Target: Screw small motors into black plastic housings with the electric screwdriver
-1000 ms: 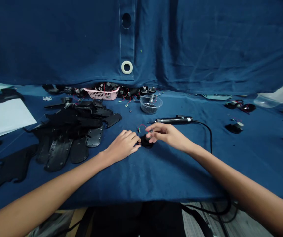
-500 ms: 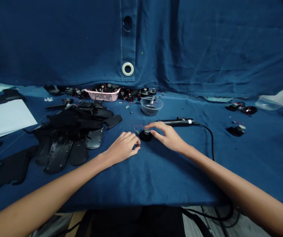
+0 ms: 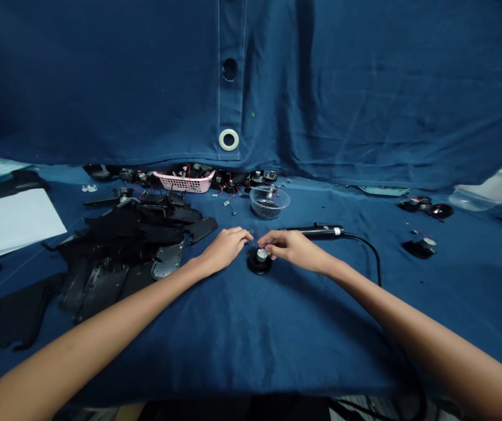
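A round black part with a silver motor [image 3: 262, 255] on top stands on the blue cloth between my hands. My left hand [image 3: 228, 248] is closed just left of it, with a small green circuit board [image 3: 251, 233] showing at its fingertips. Thin wire runs between the board and the motor, only faintly visible. On the other side, my right hand [image 3: 292, 248] has its thumb and index finger pinched together beside the top of the motor. What lies in that pinch is too small to name.
Behind my right hand lies a black electric screwdriver [image 3: 323, 231] with its cable. A clear bowl [image 3: 270, 202] of small dark pieces stands farther back, near a pink basket [image 3: 184, 183]. Black plastic shells [image 3: 145, 234] are piled left, beside white paper [image 3: 14, 222]. More motor parts [image 3: 421, 248] lie right.
My left hand has moved up from beside the black base to the circuit board. My right fingers have drawn together near the motor. The view has tilted slightly upward.
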A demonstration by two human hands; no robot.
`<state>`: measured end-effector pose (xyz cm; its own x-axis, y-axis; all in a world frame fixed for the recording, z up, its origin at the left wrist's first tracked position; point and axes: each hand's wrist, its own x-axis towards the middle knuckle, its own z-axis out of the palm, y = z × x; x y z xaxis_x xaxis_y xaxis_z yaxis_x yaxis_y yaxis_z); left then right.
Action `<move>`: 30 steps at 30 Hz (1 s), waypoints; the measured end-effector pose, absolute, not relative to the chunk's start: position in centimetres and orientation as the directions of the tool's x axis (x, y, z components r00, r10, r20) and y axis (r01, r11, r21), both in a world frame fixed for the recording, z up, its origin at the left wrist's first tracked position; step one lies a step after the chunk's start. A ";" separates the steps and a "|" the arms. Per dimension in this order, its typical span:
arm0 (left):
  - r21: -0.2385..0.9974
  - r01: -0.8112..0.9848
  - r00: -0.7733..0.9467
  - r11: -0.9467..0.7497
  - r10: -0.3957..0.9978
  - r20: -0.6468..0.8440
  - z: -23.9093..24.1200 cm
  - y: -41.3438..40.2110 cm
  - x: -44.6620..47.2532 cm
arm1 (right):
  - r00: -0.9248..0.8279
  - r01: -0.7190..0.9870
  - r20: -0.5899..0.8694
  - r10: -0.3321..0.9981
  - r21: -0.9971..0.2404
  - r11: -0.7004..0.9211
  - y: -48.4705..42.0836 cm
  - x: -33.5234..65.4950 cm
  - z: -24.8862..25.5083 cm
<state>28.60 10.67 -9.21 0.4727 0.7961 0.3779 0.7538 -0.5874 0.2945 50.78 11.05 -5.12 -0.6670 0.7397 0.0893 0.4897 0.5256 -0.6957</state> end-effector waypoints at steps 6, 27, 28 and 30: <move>0.286 0.777 0.466 -0.560 0.818 0.338 -8.5 7.6 27.6 | -0.701 0.538 0.104 0.706 -0.573 0.618 8.0 51.7 -3.6; 0.537 0.668 0.396 -0.516 0.857 0.332 -0.7 9.3 26.1 | -0.535 0.289 0.466 0.705 -0.683 0.671 9.5 48.8 0.0; 0.532 0.653 0.395 -0.539 0.842 0.368 0.3 9.9 27.3 | -0.481 0.304 0.571 0.665 -0.603 0.737 9.5 47.9 0.9; 0.372 0.765 0.343 -0.525 0.822 0.456 2.0 10.9 29.3 | -0.570 0.360 0.704 0.424 -0.250 0.899 9.2 45.7 3.0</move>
<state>29.31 10.89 1.95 0.3426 0.8216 0.4557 0.7652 -0.5254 0.3720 45.65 9.22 3.04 -0.5697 0.4239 0.7041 0.3603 0.8988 -0.2496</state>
